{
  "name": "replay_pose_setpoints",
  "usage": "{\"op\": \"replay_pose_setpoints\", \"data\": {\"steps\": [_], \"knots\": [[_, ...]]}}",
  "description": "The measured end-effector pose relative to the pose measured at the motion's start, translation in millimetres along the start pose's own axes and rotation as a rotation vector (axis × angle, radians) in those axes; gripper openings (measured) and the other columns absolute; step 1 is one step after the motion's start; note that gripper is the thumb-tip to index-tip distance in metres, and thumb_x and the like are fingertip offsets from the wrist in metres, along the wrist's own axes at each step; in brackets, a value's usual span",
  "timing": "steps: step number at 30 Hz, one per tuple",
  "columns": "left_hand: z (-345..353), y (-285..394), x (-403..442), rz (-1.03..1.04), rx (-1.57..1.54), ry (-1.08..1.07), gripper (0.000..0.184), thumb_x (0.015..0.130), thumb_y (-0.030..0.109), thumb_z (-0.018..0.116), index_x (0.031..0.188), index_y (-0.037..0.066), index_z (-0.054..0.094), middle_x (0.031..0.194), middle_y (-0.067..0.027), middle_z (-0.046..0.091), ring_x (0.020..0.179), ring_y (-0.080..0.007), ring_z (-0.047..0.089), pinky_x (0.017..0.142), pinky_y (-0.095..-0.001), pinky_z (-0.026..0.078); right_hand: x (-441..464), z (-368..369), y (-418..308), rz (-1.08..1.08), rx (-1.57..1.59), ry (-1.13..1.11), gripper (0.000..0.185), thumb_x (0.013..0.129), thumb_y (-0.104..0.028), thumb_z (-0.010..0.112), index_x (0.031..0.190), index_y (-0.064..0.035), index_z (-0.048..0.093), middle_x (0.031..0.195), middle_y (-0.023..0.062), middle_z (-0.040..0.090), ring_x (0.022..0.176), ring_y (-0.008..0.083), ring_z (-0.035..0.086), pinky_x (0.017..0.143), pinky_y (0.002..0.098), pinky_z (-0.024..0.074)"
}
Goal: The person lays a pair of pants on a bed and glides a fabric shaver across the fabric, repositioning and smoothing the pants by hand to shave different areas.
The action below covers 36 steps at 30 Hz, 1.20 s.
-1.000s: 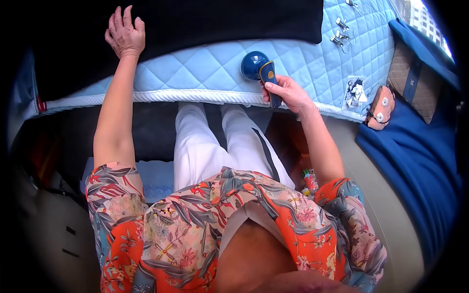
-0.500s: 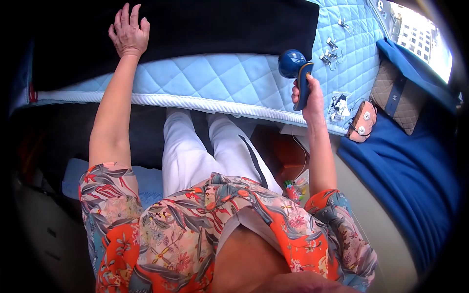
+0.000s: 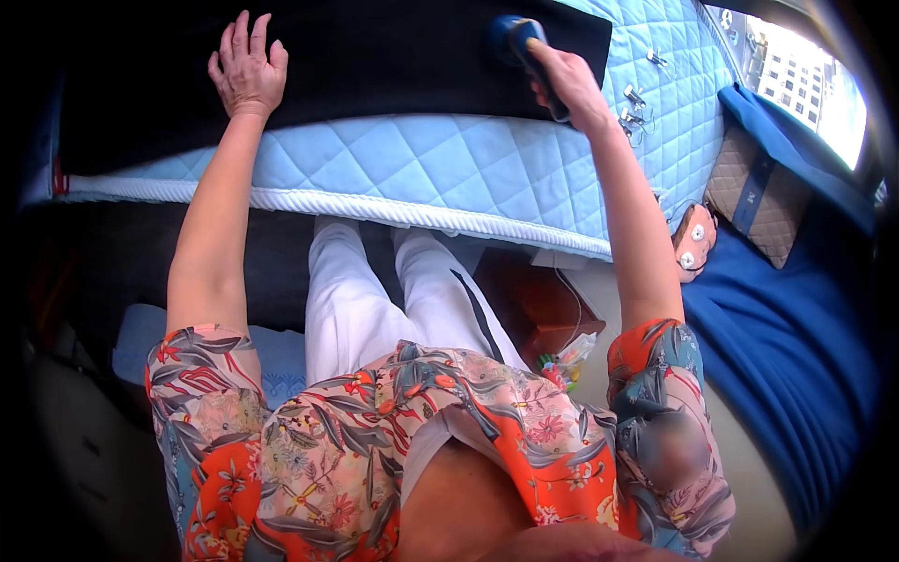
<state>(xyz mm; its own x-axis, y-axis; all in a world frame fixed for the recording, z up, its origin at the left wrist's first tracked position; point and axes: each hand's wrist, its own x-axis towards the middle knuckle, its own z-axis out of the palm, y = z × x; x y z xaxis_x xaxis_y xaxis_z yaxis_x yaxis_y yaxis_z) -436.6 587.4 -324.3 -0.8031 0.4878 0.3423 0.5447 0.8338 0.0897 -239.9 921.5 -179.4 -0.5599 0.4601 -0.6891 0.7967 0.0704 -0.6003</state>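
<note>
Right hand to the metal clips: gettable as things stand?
Probably not to grasp: the right hand is already gripping the blue tool. Otherwise the way looks free: the clips lie just beside the wrist on the quilt, with nothing visible on top of them.

Diamond-quilted light blue bedding point(image 3: 403, 155) has a white ribbed edge; plain black cloth point(image 3: 309, 66) contrasts with a shirt point(image 3: 337, 440) patterned in orange, pink and grey-green leaves and flowers.

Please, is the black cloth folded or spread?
Spread, as far as visible: the cloth lies flat across the blue quilted cover. Hidden layers: cannot tell.
</note>
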Motion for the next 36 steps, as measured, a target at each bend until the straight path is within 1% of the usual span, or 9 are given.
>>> {"op": "replay_pose_setpoints", "data": {"steps": [3, 6, 9, 12, 15, 19, 27, 33, 36], "knots": [[0.2, 0.8, 1.5, -0.001, 0.012, -0.007, 0.045, 0.087, 0.036, 0.048, 0.132, 0.029, 0.044, 0.141, 0.0033, 0.037, 0.129, -0.0190, 0.035, 0.102, -0.0462, 0.028, 21.7, 45.6, -32.7, -0.206, -0.172, -0.172, 0.053, 0.085, -0.051, 0.055, 0.080, 0.0007, 0.063, 0.062, 0.0037, 0.059, 0.053, 0.0113, 0.056, 0.051, 0.0260, 0.0454], [-0.1, 0.9, 2.3, 0.007, 0.019, -0.009, 0.046, 0.087, 0.036, 0.048, 0.132, 0.028, 0.044, 0.141, 0.0032, 0.038, 0.129, -0.0190, 0.035, 0.101, -0.0461, 0.028, 36.5, 29.2, -27.7, -0.267, -0.181, -0.181, 0.050, 0.088, -0.052, 0.054, 0.081, -0.0031, 0.060, 0.062, 0.0002, 0.055, 0.053, 0.0066, 0.051, 0.050, 0.0213, 0.0399], [-1.1, 1.8, 0.9, 0.008, -0.017, 0.001, 0.046, 0.085, 0.035, 0.050, 0.130, 0.028, 0.046, 0.140, 0.0020, 0.038, 0.128, -0.0200, 0.035, 0.100, -0.0484, 0.029, 34.8, -49.8, 6.3, -0.078, -0.084, 0.021, 0.045, 0.088, -0.052, 0.055, 0.082, -0.0071, 0.059, 0.063, -0.0017, 0.054, 0.050, 0.0053, 0.050, 0.046, 0.0192, 0.0397], [-1.2, -0.7, -0.3, 0.008, -0.036, 0.011, 0.046, 0.084, 0.035, 0.051, 0.129, 0.027, 0.046, 0.140, 0.0013, 0.039, 0.128, -0.0205, 0.036, 0.100, -0.0496, 0.029, 25.9, -118.4, 51.6, 0.077, 0.103, 0.176, 0.049, 0.084, -0.053, 0.059, 0.085, -0.0042, 0.061, 0.063, -0.0011, 0.055, 0.047, 0.0054, 0.050, 0.042, 0.0191, 0.0384], [-0.8, 2.0, -0.5, -0.007, -0.003, -0.011, 0.046, 0.086, 0.035, 0.049, 0.131, 0.028, 0.045, 0.141, 0.0023, 0.038, 0.128, -0.0196, 0.035, 0.101, -0.0474, 0.029, 5.5, -103.6, 62.7, 0.103, 0.134, 0.201, 0.049, 0.085, -0.053, 0.058, 0.084, -0.0033, 0.060, 0.061, 0.0001, 0.055, 0.047, 0.0073, 0.051, 0.044, 0.0205, 0.0398], [-2.6, 2.5, 0.1, -0.012, -0.003, -0.014, 0.046, 0.087, 0.035, 0.049, 0.132, 0.028, 0.044, 0.141, 0.0026, 0.038, 0.129, -0.0192, 0.035, 0.101, -0.0464, 0.028, -47.4, -52.9, 92.8, 0.189, 0.220, 0.056, 0.048, 0.088, -0.051, 0.056, 0.083, -0.0028, 0.058, 0.061, 0.0011, 0.055, 0.047, 0.0084, 0.051, 0.045, 0.0206, 0.0409], [0.6, -0.7, 0.6, 0.021, -0.009, 0.008, 0.046, 0.084, 0.035, 0.051, 0.129, 0.028, 0.046, 0.139, 0.0017, 0.039, 0.127, -0.0201, 0.037, 0.100, -0.0493, 0.029, 31.9, -100.8, 54.1, 0.044, 0.358, 0.247, 0.050, 0.089, -0.051, 0.053, 0.090, -0.0016, 0.059, 0.063, -0.0004, 0.055, 0.049, 0.0067, 0.051, 0.045, 0.0197, 0.0401], [2.6, -1.1, -1.6, 0.008, -0.025, 0.009, 0.045, 0.085, 0.036, 0.051, 0.129, 0.028, 0.046, 0.139, 0.0016, 0.039, 0.127, -0.0201, 0.036, 0.100, -0.0496, 0.029, -73.4, -68.6, 111.4, 0.253, 0.232, 0.171, 0.049, 0.089, -0.050, 0.054, 0.084, -0.0023, 0.058, 0.059, 0.0010, 0.053, 0.045, 0.0089, 0.050, 0.042, 0.0208, 0.0400], [2.4, -1.2, -0.7, 0.017, -0.024, 0.012, 0.045, 0.085, 0.036, 0.051, 0.129, 0.028, 0.046, 0.139, 0.0016, 0.039, 0.127, -0.0200, 0.036, 0.099, -0.0498, 0.029, -51.4, -77.0, 100.1, 0.162, 0.180, 0.216, 0.049, 0.089, -0.051, 0.054, 0.085, -0.0021, 0.059, 0.059, 0.0008, 0.054, 0.045, 0.0085, 0.051, 0.042, 0.0208, 0.0399]]}}
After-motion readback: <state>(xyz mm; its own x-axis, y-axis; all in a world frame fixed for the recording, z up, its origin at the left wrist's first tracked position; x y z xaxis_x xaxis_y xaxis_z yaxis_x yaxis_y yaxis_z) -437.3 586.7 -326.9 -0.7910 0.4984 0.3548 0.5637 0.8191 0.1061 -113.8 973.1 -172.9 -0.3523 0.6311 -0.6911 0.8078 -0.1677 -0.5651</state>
